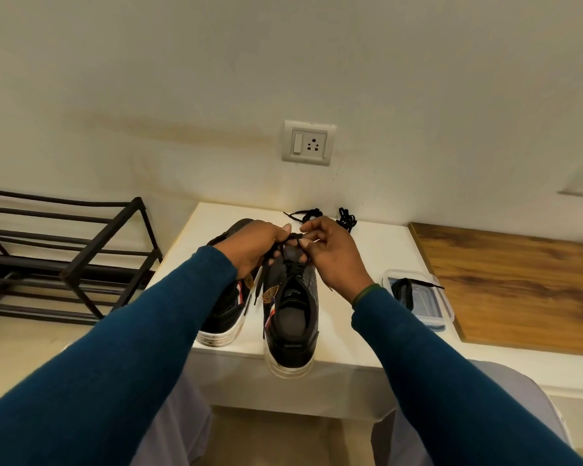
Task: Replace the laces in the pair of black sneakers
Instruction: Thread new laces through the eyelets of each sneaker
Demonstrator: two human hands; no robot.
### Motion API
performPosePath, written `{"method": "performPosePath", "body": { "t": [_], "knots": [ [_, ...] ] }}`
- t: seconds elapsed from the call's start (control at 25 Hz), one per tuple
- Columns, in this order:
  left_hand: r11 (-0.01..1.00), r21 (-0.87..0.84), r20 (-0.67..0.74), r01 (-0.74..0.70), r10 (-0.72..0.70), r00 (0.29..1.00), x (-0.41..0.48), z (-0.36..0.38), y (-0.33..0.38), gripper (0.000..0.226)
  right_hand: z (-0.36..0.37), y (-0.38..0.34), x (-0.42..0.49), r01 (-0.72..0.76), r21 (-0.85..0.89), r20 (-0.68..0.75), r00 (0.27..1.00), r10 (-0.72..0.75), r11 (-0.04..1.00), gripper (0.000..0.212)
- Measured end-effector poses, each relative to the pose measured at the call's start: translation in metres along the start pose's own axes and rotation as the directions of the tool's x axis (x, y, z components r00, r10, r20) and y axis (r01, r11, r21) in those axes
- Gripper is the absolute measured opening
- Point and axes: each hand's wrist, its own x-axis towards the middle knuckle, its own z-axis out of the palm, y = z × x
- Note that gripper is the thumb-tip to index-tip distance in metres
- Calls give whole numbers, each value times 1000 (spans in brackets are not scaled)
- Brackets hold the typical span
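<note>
Two black sneakers with white soles stand on a small white table [377,250]. The right sneaker [292,317] points away from me, its heel over the table's front edge. The left sneaker [224,314] is partly hidden by my left forearm. Above the right sneaker's toe end, my left hand [254,245] and my right hand [334,252] both pinch its black lace [292,243]. A loose end of that lace hangs down between the shoes. Two loose black laces [345,218] lie bunched at the table's far edge.
A clear plastic box [418,302] with a black lace on its lid sits at the table's right. A wooden board [519,280] lies further right. A black metal shoe rack [64,250] stands to the left. A wall socket [308,142] is behind the table.
</note>
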Motion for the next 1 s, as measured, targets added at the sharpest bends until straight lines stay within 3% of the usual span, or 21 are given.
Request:
{"method": "performPosePath", "body": {
  "t": [0.12, 0.2, 0.36, 0.44, 0.52, 0.6, 0.68, 0.8, 1.0],
  "knots": [
    [999, 9, -67, 35, -35, 997, 2, 2, 1, 27, -6, 5, -5, 226, -298, 81, 974, -211, 927, 36],
    [999, -7, -61, 31, -32, 998, 2, 1, 1, 26, -11, 7, -8, 327, -304, 95, 945, -313, 895, 30],
    [999, 15, -29, 47, -46, 998, 1, 5, 4, 26, -10, 8, -8, 355, -346, -10, 924, -381, 869, 14],
    [993, 113, -42, 27, -23, 999, 0, 6, 3, 32, -10, 8, -8, 405, -425, -7, 893, -450, 810, 11],
    [933, 353, -106, -65, 109, 988, 4, 4, 2, 39, -15, 6, -11, 459, -494, 104, 874, -474, 738, 11],
    [740, 661, -144, -124, 287, 947, 13, 2, -3, 40, -21, 2, -22, 495, -513, 270, 869, -416, 701, 10],
    [438, 898, -164, -45, 428, 889, 23, 2, -6, 37, -27, -4, -41, 493, -520, 413, 860, -300, 698, 11],
    [82, 995, -89, 54, 531, 843, 40, 4, -14, 32, -26, -11, -70, 502, -533, 557, 814, -164, 681, 12],
    [-121, 988, -16, 96, 540, 842, 46, 10, -21, 26, -29, -6, -79, 472, -549, 571, 814, -103, 690, 10]
  ]
}}
